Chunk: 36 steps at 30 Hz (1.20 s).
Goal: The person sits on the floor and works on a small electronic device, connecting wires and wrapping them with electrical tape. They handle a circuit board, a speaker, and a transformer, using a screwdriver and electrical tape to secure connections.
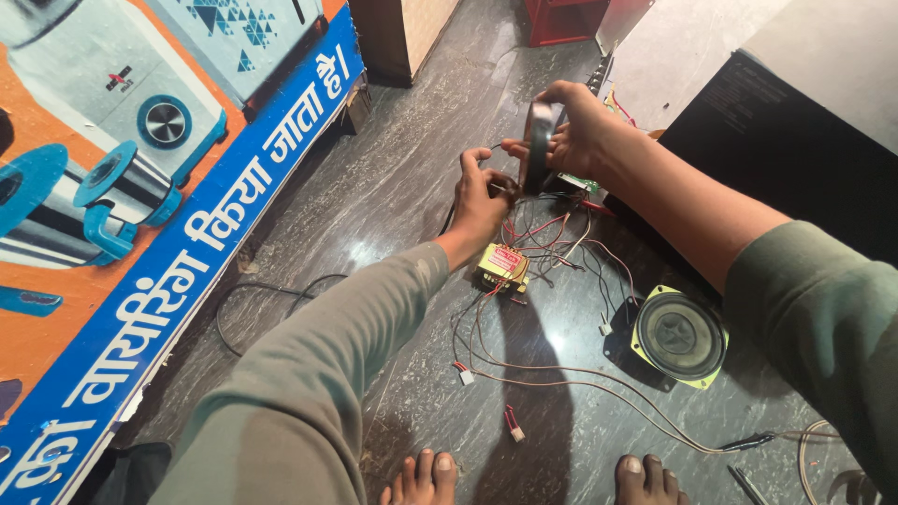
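Right hand grips the round black speaker driver edge-on above the marble floor, left hand pinching its thin wires; likely magnet-heavy, rigid frame, fragile cone and leads—hold by rim.

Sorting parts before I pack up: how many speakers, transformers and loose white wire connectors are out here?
Speakers: 2, one held on edge in the right hand, one lying on the floor
Transformers: 1
White connectors: 3
Total: 6
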Tool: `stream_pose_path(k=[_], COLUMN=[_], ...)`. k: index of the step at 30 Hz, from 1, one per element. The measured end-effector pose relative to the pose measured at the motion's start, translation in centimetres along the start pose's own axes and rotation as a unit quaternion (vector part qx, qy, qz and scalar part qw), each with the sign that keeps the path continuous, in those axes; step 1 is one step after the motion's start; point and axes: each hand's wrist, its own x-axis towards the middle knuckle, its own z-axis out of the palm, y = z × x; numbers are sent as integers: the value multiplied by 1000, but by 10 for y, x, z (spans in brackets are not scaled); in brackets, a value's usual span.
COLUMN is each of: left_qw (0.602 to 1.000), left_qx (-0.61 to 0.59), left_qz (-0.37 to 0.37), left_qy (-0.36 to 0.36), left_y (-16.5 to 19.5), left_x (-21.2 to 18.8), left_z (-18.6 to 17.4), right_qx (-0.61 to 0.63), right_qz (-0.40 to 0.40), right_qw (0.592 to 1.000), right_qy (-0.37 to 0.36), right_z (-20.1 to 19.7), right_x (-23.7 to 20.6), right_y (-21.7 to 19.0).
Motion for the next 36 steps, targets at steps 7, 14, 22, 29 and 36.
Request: stream_pose_path(k=[7, 14, 22, 29, 36], left_qw=[998, 995, 994, 983, 942], left_qx=[-42, 25, 20, 144, 333], left_qz=[-49, -50, -59, -98, -12], left_qy=[23, 77, 95, 51, 35], left_y=[4, -3, -17, 14, 24], left_x=[-1, 9, 11, 4, 15], left_z=[26, 21, 21, -2, -18], right_qx=[-158, -403, -605, -485, -581], right_qz=[-60, -166, -244, -172, -226], right_qw=[982, 889, 726, 827, 761], right_qy=[-80, -140, -216, -226, -180], right_z=[-13, -21, -68, -76, -58], right_x=[23, 7, 25, 23, 29], right_y=[14, 23, 27, 54, 53])
